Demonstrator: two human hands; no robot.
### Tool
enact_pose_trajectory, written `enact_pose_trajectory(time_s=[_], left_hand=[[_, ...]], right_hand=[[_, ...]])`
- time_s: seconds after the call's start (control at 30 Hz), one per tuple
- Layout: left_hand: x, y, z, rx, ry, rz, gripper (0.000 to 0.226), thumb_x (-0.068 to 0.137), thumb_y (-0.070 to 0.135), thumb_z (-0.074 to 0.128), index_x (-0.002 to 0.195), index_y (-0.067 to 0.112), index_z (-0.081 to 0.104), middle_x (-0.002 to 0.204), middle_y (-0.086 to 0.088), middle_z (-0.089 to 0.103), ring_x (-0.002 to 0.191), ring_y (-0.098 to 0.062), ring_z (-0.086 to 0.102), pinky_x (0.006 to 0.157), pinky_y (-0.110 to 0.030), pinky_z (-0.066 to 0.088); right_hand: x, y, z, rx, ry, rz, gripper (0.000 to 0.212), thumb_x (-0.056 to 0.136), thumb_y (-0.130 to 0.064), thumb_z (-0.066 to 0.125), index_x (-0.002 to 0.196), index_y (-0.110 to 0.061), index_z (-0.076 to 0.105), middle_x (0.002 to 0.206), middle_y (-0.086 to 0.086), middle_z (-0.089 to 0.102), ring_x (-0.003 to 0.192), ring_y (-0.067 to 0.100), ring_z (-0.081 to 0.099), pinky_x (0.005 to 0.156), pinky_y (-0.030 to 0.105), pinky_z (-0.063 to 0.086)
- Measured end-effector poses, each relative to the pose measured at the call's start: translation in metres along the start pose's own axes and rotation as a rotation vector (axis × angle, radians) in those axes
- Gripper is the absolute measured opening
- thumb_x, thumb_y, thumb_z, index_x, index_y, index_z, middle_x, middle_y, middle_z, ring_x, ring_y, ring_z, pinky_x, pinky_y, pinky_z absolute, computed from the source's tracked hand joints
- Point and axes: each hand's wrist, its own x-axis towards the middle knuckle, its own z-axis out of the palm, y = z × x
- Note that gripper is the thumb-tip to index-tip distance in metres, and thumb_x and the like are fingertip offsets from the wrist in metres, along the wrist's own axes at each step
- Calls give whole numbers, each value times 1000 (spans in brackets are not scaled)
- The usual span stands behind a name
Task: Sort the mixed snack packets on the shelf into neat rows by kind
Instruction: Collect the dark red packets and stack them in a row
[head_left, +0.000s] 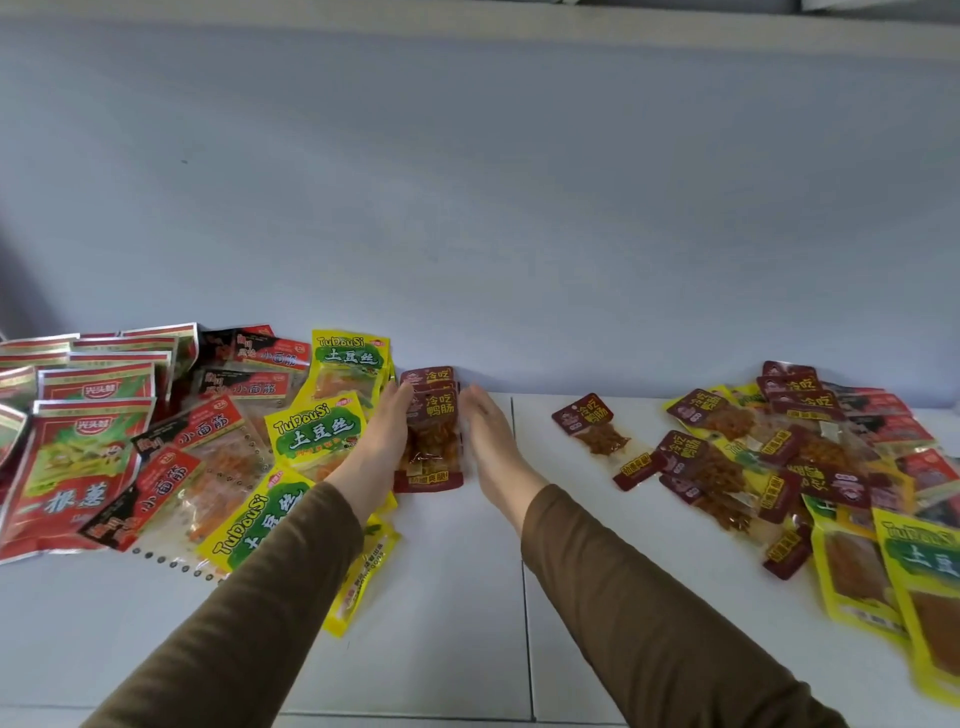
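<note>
Dark-red packets (430, 431) (clear windows) stacked between flat hands (382, 441).

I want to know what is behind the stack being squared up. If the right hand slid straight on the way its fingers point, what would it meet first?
Probably the back wall. The right hand points up the shelf beside the dark red packets, with only bare shelf visible ahead.

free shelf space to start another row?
Bare strip between the right hand and the lone maroon packet; also the front shelf edge between the sleeves. Crowded: sorted rows on the left, mixed pile on the right.
</note>
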Motion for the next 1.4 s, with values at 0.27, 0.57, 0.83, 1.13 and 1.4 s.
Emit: enact_pose_trajectory(time_s=[0.27,0.57,0.83,1.13,1.4], left_hand=[[-6,7,13,421,64,380,59,99,48,56,152,28,39,149,-3,47,135,-22,48,116,-48,40],[-32,-22,103,443,-271,264,54,104,31,60,151,16,39,152,-9,43,141,-24,42,110,-34,35],[-43,-44,171,255,-203,50,66,98,18,69,153,20,32,132,-5,61,100,-12,65,74,-19,52],[-70,-41,245,-64,-115,-17,72,91,23,79,150,16,39,121,-11,73,96,-27,76,82,-43,62],[-97,-49,278,-168,-80,-9,30,96,8,70,125,15,63,105,-7,78,80,-22,79,61,-32,61]], right_hand=[[-21,-19,-76,-634,185,-299,47,104,-24,57,150,-19,45,151,-2,50,138,16,46,109,31,41],[-39,-14,-169,-1533,496,-228,60,96,-52,56,142,-15,48,124,11,69,128,36,52,112,48,32],[-48,-9,-182,-1284,389,-369,45,98,-13,55,141,-16,45,116,8,68,109,33,63,100,46,41],[-91,-35,-258,-857,284,-499,48,102,-3,49,146,-21,42,94,-4,56,87,18,61,73,32,49],[-105,-74,-338,-952,268,-452,33,107,-18,47,140,-20,51,107,-4,69,93,15,66,79,37,56]])
